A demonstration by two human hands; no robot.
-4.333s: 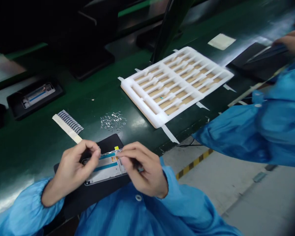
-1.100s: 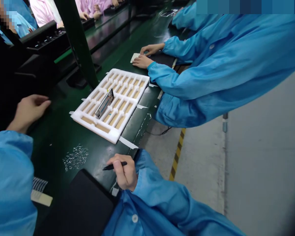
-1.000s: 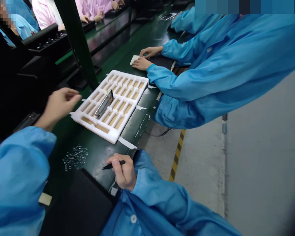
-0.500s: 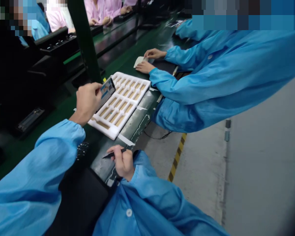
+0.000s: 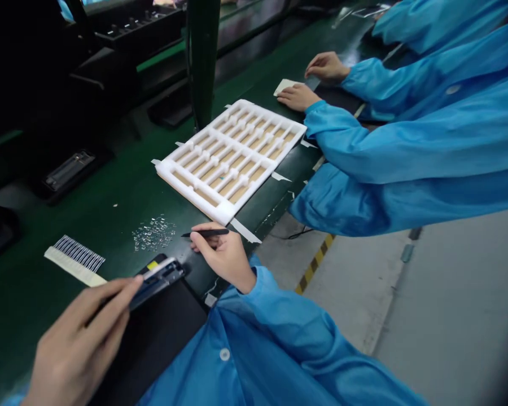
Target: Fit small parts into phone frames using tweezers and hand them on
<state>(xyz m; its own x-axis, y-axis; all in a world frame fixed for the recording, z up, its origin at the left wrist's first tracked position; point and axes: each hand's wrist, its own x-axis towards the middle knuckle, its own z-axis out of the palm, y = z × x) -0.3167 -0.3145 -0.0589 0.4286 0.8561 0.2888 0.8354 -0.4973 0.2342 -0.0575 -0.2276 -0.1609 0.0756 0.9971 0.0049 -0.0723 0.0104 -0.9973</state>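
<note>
My left hand [image 5: 82, 338] grips a partly assembled phone [image 5: 163, 277] by its near end, tilted over a black mat [image 5: 165, 332]. A bit of yellow shows at the phone's far edge. In my right hand [image 5: 226, 256] is a pair of slim black tweezers [image 5: 214, 232], tip pointing left. Beyond the phone lies a scatter of tiny shiny metal parts [image 5: 154, 233], close to the tweezer tip. A pale strip with a row of thin strips [image 5: 78, 259] rests farther left on the green bench.
A white foam tray [image 5: 226, 211] with several slots is taped to the bench ahead. At right, a co-worker's hand [image 5: 298, 97] touches a pale sheet [image 5: 285, 85]; blue sleeves reach over the edge. A dark post [image 5: 202, 62] rises behind the tray. Dark fixtures [image 5: 70, 172] stand at left.
My left hand has brought the phone from over the foam tray down and toward me, above the black mat. The tweezers stay in my right hand; the view has shifted left.
</note>
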